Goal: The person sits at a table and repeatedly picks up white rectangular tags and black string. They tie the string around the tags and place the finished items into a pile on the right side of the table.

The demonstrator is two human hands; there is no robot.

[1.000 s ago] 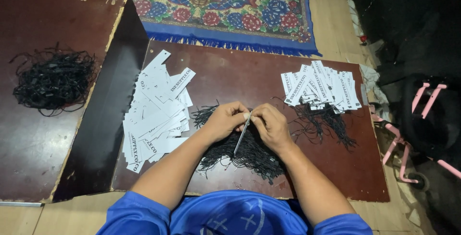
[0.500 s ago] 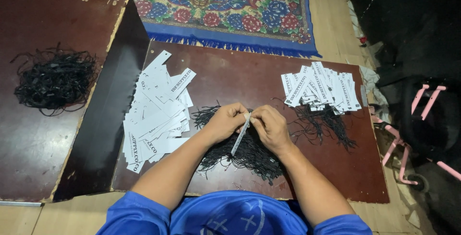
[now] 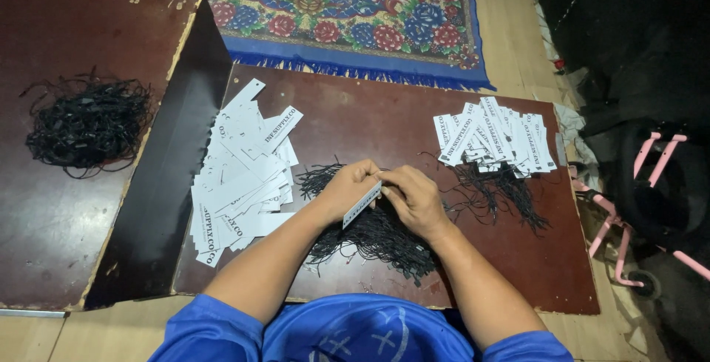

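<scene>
One white paper tag sits between our two hands, right over the loose heap of black strings in the middle of the dark brown board. Our left hand pinches the tag's upper end, fingers curled shut around it; our right hand closes in from the other side, fingertips meeting at that same end, and whether a string is already caught between them we cannot tell, it is too small to see. So the tag slants down and away from the grip, its free end pointing toward us, just above the strings. To do this well, we judge, keep the tag steady with the left pinch, work only with the right fingertips, and hold both hands low over the heap so nothing tangles. Moving outward: a fanned pile of bare tags lies near on the left, a stack of strung tags with threads hanging lies well apart on the right. Farther left, another bundle of cord rests on a second board.
</scene>
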